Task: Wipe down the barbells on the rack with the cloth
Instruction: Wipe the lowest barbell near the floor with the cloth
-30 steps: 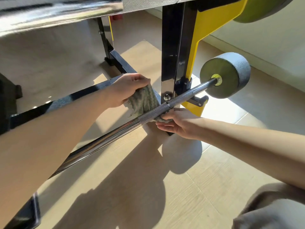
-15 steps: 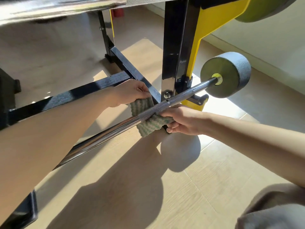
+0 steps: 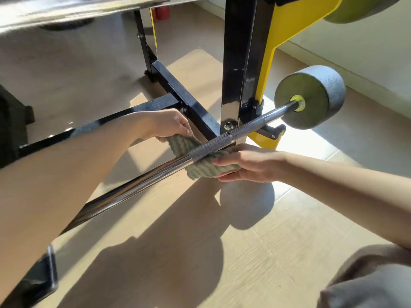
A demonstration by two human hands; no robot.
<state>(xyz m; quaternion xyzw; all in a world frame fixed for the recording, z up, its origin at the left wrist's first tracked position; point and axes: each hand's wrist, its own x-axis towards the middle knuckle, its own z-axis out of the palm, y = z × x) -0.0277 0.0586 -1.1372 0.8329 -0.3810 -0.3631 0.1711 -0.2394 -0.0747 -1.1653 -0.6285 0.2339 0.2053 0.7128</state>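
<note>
Head view, looking down beneath a rack in hard sunlight. Shows the left grip point(image 3: 169, 125) clamped on the far end of a green ribbed cloth point(image 3: 201, 166), knuckles up, just beyond the bar. Shows the right grip point(image 3: 251, 163) pinching the near end of the same cloth between fingers laid on top and a digit beneath, just on the near side of the bar. Finds the cloth slung under the lower barbell point(image 3: 133, 185), touching it from below between the two grips, right where smooth chrome gives way to knurling.

Follows that barbell diagonally from under the left forearm, past both grips, up to a grey-green weight point(image 3: 311, 96) with a yellow hub, well beyond the right grip. Places the black rack upright point(image 3: 233, 63) just past the right grip, behind the knurled stretch, with a yellow bracket point(image 3: 289, 25) on its far side. Sets a black crossbeam point(image 3: 178, 90) on the floor directly beyond the left grip.

Catches a second barbell point(image 3: 66, 10), blurred, along the top edge, well above the left grip. Leaves pale wood-look floor point(image 3: 278, 241) and sharp arm shadows below both grips.
</note>
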